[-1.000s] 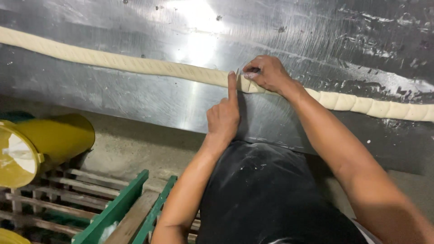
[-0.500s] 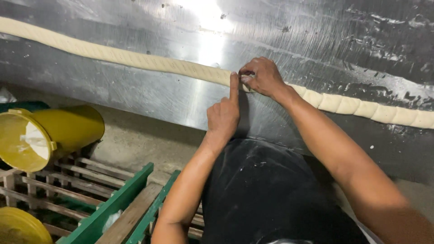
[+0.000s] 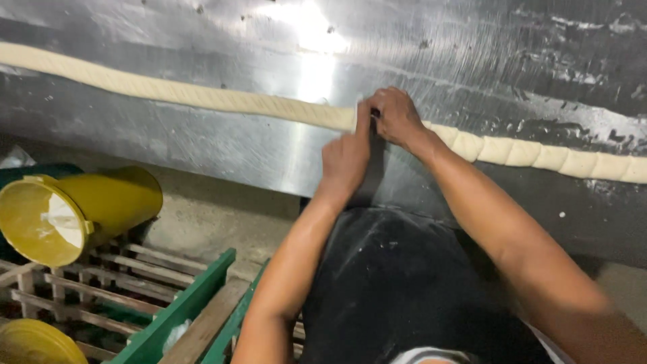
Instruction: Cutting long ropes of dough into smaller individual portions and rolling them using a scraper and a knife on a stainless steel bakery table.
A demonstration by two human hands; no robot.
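So there's this long rope of pale dough (image 3: pixel 202 98) stretched right across a steel surface (image 3: pixel 202 148), running from the far left edge over to the right. Left of the hands it's a smooth roll; right of them it's already marked into short pillow-like segments (image 3: pixel 539 155). Looks soft and a bit heavy for its thickness, the sort of thing that would sag or stretch if you lifted it by one spot, so I'd say support it from underneath or keep it lying flat and work it where it is. Probably slightly tacky too.

The left hand (image 3: pixel 345 162) sits just below the rope, fingers together and pointing up, fingertips pressed against the dough's cut end. The right hand (image 3: pixel 394 116) is curled over the rope right beside it, fingers closed around something small and dark, maybe a cutter, can't really tell. Both forearms reach forward from a dark apron (image 3: pixel 397 290).

Down on the left there's a yellow bucket (image 3: pixel 74 209) lying on its side over a wooden pallet (image 3: pixel 101 276), plus a green crate (image 3: pixel 182 310).
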